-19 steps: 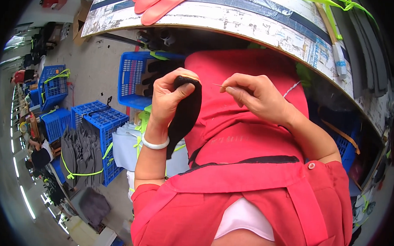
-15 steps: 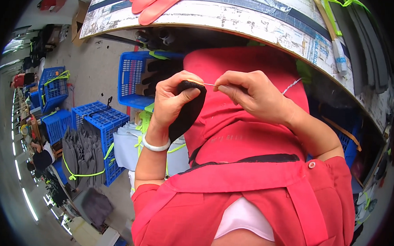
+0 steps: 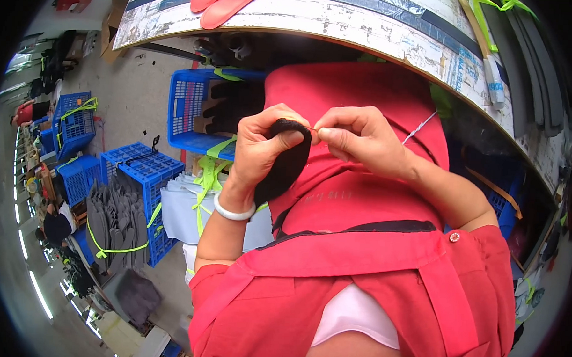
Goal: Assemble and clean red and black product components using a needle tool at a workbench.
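Observation:
My left hand (image 3: 256, 148) grips a black, insole-shaped piece (image 3: 285, 166) by its rounded upper end, with the thumb pressed on its face. The piece hangs tilted over my lap. Against its upper right edge, my right hand (image 3: 370, 142) pinches a thin, needle-like piece (image 3: 312, 129) between thumb and fingertips. Only a short bit of it shows between the two hands; the fingers hide the rest. A red apron (image 3: 353, 92) covers my lap beneath both hands.
Ahead stands a worn white table (image 3: 343, 28) bearing red flat pieces (image 3: 233, 4) and dark grey strips (image 3: 527, 68). A blue crate (image 3: 187, 104) with black pieces sits left of my lap. Bundled grey pieces (image 3: 115, 225) and pale sheets (image 3: 181, 206) lie nearer. A twisted pale cord (image 3: 419, 128) crosses the apron.
My left hand and the black piece have shifted slightly right. The gap between my hands has narrowed, and less of the needle-like piece shows than before.

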Demonstrator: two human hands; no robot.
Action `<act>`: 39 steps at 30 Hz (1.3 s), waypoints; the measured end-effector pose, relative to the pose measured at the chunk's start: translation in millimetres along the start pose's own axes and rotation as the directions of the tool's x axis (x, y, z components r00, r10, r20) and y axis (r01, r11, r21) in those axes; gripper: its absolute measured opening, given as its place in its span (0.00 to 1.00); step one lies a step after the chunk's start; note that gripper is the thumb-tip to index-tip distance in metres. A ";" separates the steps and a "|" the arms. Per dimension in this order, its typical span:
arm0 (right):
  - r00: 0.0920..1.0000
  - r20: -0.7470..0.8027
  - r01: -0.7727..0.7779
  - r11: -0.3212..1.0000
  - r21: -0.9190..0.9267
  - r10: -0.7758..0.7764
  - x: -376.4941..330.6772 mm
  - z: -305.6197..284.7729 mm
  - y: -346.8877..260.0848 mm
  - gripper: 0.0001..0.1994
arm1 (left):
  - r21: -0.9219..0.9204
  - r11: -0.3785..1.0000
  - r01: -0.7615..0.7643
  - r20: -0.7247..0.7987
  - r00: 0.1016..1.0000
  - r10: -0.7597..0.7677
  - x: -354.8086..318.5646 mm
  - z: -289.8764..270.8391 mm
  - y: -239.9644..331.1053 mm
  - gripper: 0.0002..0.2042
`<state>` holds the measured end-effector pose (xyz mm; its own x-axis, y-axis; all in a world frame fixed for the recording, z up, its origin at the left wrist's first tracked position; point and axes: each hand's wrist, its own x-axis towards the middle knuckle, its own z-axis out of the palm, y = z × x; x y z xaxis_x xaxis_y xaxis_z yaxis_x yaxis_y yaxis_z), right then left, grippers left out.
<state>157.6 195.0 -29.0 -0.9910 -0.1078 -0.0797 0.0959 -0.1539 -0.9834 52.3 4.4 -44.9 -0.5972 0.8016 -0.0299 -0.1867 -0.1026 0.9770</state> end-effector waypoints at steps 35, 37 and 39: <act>0.978 0.159 0.012 0.729 -0.684 0.133 -0.6 -8.2 -38.0 0.05 | 0.163 0.985 0.060 0.030 0.997 -0.066 -22.7 4.1 -1.2 0.07; 0.975 0.166 0.011 0.717 -0.697 0.146 -1.2 -8.7 -38.8 0.06 | 0.194 0.978 0.074 0.037 0.996 -0.083 -21.8 4.8 -2.2 0.07; 0.982 0.154 0.034 0.691 -0.722 0.112 -3.5 -5.2 -31.6 0.06 | 0.169 0.982 0.089 0.016 0.996 -0.093 -21.7 7.3 -5.5 0.06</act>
<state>157.5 205.3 1.5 -0.9477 -0.2740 -0.1634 -0.0353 0.5992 -0.7998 71.9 -8.2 -48.1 -0.5651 0.8167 -0.1171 -0.1043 0.0700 0.9921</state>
